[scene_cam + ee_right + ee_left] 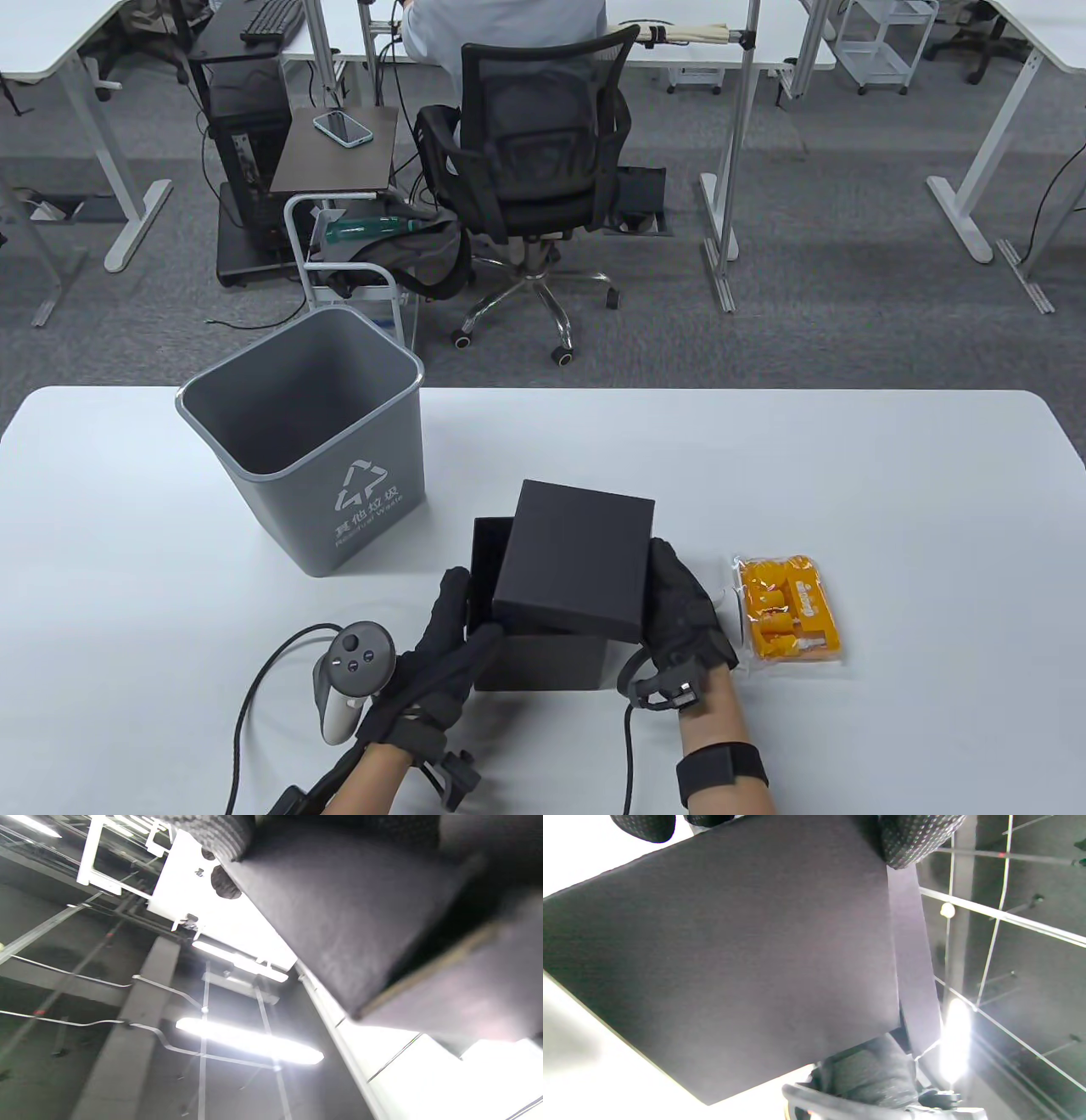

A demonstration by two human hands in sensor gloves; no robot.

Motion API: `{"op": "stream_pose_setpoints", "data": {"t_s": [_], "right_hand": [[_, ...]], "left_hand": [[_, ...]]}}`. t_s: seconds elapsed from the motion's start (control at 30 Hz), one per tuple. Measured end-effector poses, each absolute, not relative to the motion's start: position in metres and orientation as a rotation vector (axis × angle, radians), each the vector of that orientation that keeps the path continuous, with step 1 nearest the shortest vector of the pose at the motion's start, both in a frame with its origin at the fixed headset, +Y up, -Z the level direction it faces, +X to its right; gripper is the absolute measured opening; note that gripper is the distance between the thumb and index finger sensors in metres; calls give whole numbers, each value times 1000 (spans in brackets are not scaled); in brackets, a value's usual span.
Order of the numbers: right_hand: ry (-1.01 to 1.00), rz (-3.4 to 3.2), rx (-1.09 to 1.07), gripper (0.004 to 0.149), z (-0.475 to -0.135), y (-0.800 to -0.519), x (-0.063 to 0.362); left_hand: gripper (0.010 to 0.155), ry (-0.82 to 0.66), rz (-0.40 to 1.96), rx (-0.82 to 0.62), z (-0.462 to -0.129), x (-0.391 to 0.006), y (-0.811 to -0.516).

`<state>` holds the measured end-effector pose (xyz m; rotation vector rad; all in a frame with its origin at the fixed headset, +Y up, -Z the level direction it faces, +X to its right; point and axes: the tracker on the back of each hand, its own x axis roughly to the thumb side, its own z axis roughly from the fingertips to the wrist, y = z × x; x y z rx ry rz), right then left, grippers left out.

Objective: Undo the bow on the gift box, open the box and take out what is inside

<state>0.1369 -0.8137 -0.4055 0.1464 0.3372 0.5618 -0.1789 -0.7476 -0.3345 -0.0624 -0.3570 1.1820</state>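
Note:
A black gift box (pixel 543 664) stands on the white table near its front edge. Its black lid (pixel 581 556) sits askew over it, shifted right and back, so the box's left inside shows. My left hand (pixel 450 628) grips the box's left wall, thumb at the front corner. My right hand (pixel 679 607) grips the lid's right edge. An orange packet in clear wrap (pixel 791 609) lies on the table just right of my right hand. The left wrist view is filled by the box's dark wall (pixel 734 963). The right wrist view shows the lid (pixel 339 912) above the box (pixel 466 997). No ribbon is in view.
A grey waste bin (pixel 314 441) stands on the table to the left, behind the box. A cable (pixel 254 705) loops over the table by my left wrist. Beyond the table's far edge are an office chair (pixel 526 170) and a seated person's back.

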Motion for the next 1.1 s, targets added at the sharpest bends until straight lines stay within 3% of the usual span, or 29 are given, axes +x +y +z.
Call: {"op": "stream_pose_setpoints", "data": {"t_s": [0.13,0.2,0.47,0.73,1.1], "right_hand": [[192,921,60,68,-416,-812,149],[125,1103,23,66,-418,-809,153],[193,1041,162,73,-417,-801,140],[150,1230,144,67,-412,-790,129],[41,1357,61,64,-404,-781,112]], "left_hand": [[81,-361,1190,-66,-335,-178,-748],[81,-360,1199,-67,-335,-178,-748],[81,-370,1228,-85,-336,-181,-749],[83,-377,1379,-67,-336,-186,-751],[76,-344,1350,-28,-336,-185,-753]]}}
